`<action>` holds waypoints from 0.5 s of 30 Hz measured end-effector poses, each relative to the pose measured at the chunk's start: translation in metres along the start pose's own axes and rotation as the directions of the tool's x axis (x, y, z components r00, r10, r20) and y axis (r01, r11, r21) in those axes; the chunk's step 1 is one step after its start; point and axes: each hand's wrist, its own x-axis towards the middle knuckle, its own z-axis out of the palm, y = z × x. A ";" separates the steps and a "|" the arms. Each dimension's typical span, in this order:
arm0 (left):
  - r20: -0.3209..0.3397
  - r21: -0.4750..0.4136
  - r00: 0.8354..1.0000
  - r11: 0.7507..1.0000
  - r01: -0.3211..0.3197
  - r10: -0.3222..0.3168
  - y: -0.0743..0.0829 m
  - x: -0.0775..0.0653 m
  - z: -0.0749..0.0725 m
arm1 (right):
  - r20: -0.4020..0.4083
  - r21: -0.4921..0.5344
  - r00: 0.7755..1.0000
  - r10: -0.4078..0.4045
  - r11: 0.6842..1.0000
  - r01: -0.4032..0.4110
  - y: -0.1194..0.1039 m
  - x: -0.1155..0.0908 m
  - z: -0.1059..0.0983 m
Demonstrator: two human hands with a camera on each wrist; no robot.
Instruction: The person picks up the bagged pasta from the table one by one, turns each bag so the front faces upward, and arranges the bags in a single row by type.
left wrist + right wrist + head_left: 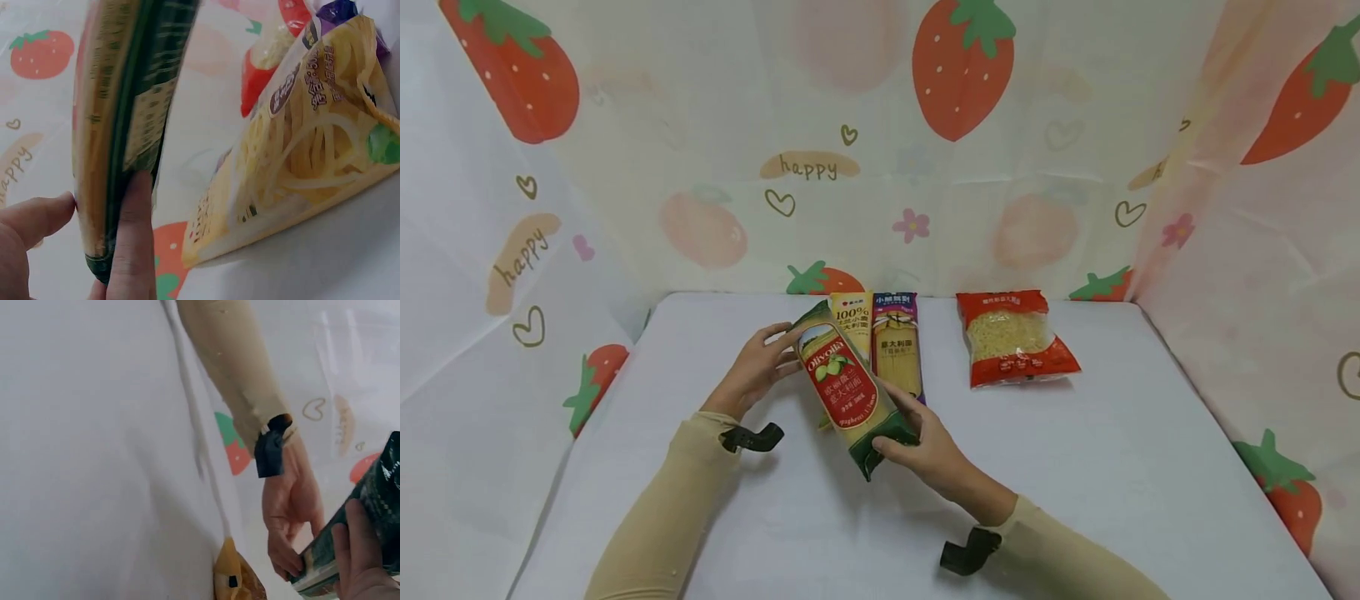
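Observation:
A green-ended spaghetti packet [842, 379] with a red label is held tilted above the table between both hands. My left hand [758, 367] pinches its upper end; in the left wrist view the thumb and fingers [134, 237] lie on opposite sides of the packet. Its lower end is gripped by my right hand [928, 442], thumb on the front and fingers behind. Behind the held packet, a yellow pasta packet [853, 321] and a purple-topped pasta packet [897, 346] lie side by side, both partly covered by it in the head view.
To the right of these lies a red bag of pasta [1011, 337] with a clear window. The white table [1075, 500] backs onto a strawberry-printed cloth [880, 208], which also rises on both sides. A black band piece [970, 552] sits at the right wrist.

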 end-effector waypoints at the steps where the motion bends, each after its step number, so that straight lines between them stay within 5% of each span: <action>1: -0.001 -0.017 1.000 1.000 0.002 -0.002 0.001 0.000 0.000 | -0.010 0.034 1.000 0.007 0.999 -0.007 0.000 0.001 0.000; 7: 0.021 -0.059 1.000 0.998 -0.017 0.018 0.003 0.000 0.003 | -0.029 0.219 0.999 0.014 0.976 -0.007 -0.001 0.002 0.004; 15: 0.206 -0.069 0.978 0.997 0.033 -0.018 0.009 -0.005 -0.002 | -0.017 0.426 1.000 -0.024 0.904 0.029 -0.001 0.002 0.012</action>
